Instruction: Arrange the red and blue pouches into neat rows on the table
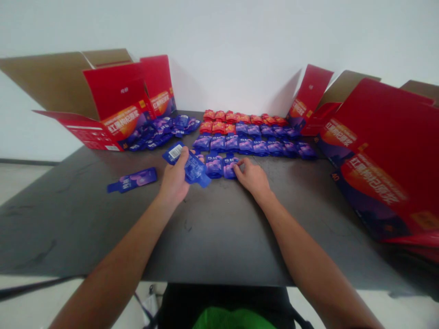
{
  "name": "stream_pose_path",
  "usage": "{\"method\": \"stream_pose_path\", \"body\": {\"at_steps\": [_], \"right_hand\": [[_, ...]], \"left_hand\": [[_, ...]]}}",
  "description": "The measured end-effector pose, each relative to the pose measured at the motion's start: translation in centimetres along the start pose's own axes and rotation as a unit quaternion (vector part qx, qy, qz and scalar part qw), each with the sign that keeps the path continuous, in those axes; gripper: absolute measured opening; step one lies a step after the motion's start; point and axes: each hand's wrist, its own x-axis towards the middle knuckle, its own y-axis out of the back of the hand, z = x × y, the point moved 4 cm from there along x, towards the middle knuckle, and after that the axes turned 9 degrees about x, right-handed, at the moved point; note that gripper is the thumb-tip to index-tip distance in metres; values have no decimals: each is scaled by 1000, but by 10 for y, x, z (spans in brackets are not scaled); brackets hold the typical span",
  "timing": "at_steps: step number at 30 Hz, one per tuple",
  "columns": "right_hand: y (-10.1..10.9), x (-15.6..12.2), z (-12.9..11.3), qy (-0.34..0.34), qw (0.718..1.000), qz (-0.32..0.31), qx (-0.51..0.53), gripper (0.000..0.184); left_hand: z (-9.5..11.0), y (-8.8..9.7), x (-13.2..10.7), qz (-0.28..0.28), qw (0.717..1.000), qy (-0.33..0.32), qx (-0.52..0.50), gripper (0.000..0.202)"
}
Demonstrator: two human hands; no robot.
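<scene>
My left hand is closed round a blue-purple pouch, held tilted above the table with its barcode side up and its narrow spout end pointing right. My right hand grips the right edge of another blue-purple pouch, which lies at the right end of the front row. Beside that one is a similar pouch, and more of the row is partly hidden behind the pouch in my left hand. To the left, a single pouch lies apart on the dark table.
Behind are rows of blue-purple pouches and red pouches. A loose pile of blue pouches lies by an open red carton at left. Open red cartons stand at right. A white wall backs the table.
</scene>
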Motion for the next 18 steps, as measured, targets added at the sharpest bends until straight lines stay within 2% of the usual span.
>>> {"method": "stream_pose_path", "body": {"at_steps": [3,5,8,10,12,15,18], "right_hand": [[13,-1,0,-16,999,19,35,52],[26,-6,-6,-10,995,46,93,57],[37,-23,-30,67,964,42,252,55],[31,-37,-49,124,929,-6,349,53],[20,-47,-63,146,902,-42,404,60],[8,-49,-66,134,887,-54,438,53],[15,-40,-56,133,888,-61,435,38]], "left_hand": [[-1,-2,-1,-15,1000,18,5,27],[-1,-4,-4,-31,999,35,7,27],[-4,-11,-10,-74,995,62,1,29],[-5,-16,-14,-108,992,68,-6,32],[-6,-20,-17,-133,989,55,-12,34],[-4,-22,-19,-163,986,22,-10,35],[0,-24,-26,-215,976,16,15,44]]}}
